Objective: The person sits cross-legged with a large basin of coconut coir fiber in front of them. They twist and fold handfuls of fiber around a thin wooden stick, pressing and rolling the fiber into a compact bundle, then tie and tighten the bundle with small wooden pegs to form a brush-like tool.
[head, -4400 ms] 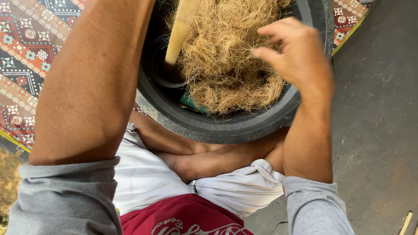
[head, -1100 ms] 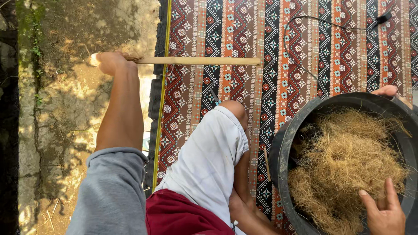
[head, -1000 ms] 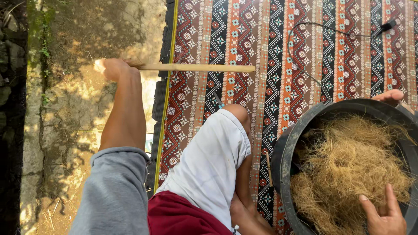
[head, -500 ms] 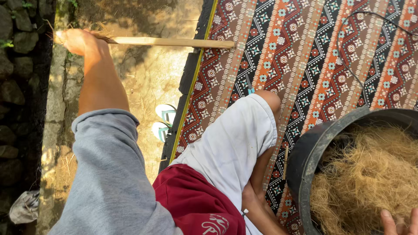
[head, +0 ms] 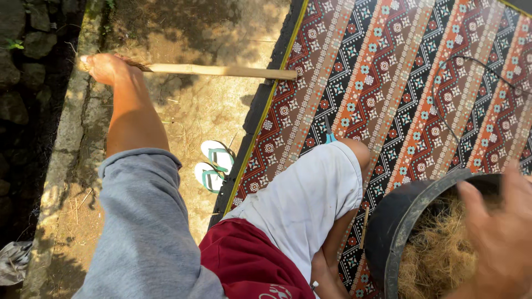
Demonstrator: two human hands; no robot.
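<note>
My left hand (head: pixel 103 67) is stretched far out to the left over bare ground, shut on one end of a long pale wooden stick (head: pixel 221 71) that lies level and points right towards the mat. A dark tuft of fibre shows at the grip. My right hand (head: pixel 499 232) is blurred at the lower right, fingers spread, over a black round tub (head: pixel 396 221) filled with brown coconut fibre (head: pixel 438 260). Whether the hand touches the fibre is unclear. My bent knee in white shorts (head: pixel 310 194) sits between them.
A patterned woven mat (head: pixel 421 83) with red, black and white bands covers the right side; a thin black cord (head: pixel 471 61) lies on it. A pair of white and green sandals (head: pixel 213 165) rests on the dirt by the mat's edge. Dark stones (head: pixel 22 44) line the far left.
The view has swung left and down. My left hand has carried the stick farther left, off the mat. The tub has slid to the lower right corner, with my right hand now over it.
</note>
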